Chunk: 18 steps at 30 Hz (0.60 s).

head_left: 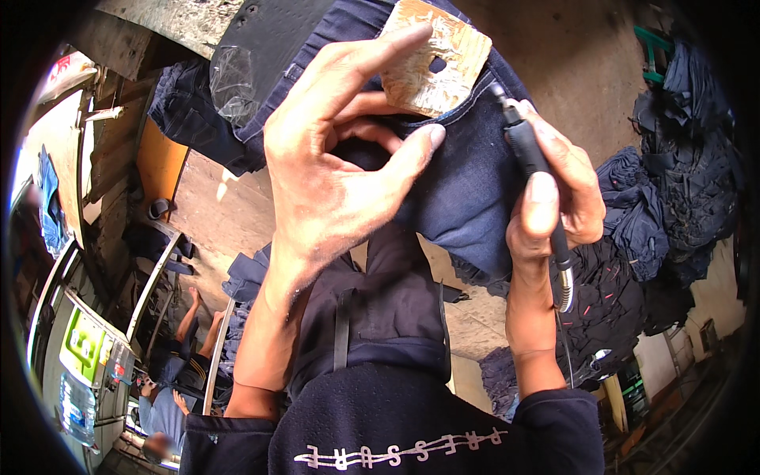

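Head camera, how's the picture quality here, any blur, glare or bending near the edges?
Head view: the left hand, dark denim and the right hand holding the black pen-shaped tool are sharp and evenly lit; daylight washes out the far left rim; fisheye bends straight edges there; corners are black vignette; lower-left background is soft.

Lower left, near the rim, I see a green rectangular sign or panel [83,344] with pale markings, tilted, mounted on a grey cabinet. Just below it, a bluish printed panel [77,408] (too blurred to tell its kind). Upper left edge: a red-and-white package or sign [67,70], partly cut off. No screens that I can make out.
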Tool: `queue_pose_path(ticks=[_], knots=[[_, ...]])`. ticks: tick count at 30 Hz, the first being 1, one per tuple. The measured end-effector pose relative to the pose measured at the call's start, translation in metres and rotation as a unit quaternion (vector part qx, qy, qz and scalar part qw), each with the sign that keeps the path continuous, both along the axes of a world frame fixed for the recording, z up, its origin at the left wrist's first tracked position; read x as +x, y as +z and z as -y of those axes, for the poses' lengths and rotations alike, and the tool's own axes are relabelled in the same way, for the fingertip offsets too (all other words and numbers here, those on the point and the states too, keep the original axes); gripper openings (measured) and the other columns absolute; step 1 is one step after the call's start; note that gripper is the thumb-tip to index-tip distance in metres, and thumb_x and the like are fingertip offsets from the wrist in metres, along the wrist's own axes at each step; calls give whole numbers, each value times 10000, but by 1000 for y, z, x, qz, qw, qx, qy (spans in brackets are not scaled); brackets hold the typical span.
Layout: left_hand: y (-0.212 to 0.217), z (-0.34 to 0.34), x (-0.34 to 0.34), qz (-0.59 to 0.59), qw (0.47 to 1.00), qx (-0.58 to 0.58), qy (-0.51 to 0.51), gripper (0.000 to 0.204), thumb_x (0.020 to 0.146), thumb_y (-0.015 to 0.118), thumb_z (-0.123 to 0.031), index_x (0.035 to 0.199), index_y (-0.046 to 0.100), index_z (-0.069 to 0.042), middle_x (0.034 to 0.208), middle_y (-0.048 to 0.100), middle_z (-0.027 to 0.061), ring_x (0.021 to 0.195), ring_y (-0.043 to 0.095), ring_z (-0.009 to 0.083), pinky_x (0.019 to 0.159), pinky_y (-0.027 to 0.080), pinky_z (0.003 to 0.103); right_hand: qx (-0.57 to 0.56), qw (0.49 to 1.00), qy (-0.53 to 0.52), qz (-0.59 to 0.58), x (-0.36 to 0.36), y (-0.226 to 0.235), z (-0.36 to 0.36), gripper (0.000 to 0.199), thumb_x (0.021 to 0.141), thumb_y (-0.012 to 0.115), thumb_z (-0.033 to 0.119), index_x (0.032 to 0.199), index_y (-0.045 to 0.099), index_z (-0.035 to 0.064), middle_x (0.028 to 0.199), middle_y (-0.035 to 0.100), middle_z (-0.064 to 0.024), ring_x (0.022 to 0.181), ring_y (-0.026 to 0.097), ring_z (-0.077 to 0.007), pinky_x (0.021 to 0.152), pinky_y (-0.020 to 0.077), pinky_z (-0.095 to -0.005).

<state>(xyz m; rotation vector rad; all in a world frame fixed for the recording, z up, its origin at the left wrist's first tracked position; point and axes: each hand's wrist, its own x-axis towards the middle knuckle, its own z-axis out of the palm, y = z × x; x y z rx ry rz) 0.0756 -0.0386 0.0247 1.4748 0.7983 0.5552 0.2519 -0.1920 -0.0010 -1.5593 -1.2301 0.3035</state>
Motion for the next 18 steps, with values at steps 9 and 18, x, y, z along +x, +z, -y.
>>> queue_pose_path(ticks=[9,18], knots=[[-6,10,23,20,996,-20,86,693,821,865,124,1466,697,-64,1299,661,80,1003,777,149,727,647,213,-20,999,-23,-30,4,1,-1,354,942,627,72,1222,719,-125,1161,783,-301,1118,786,-388,1067,607,-501],[-1,8,17,-11,994,-91,57,795,866,887,82,1581,552,-3,1446,675,120,1045,770,162,866,627,246,-78,996,30,-10,7,11,-6,359,1044,597,120,1313,684,-100,1274,751,-318,1252,731,-407,1163,524,-515]])
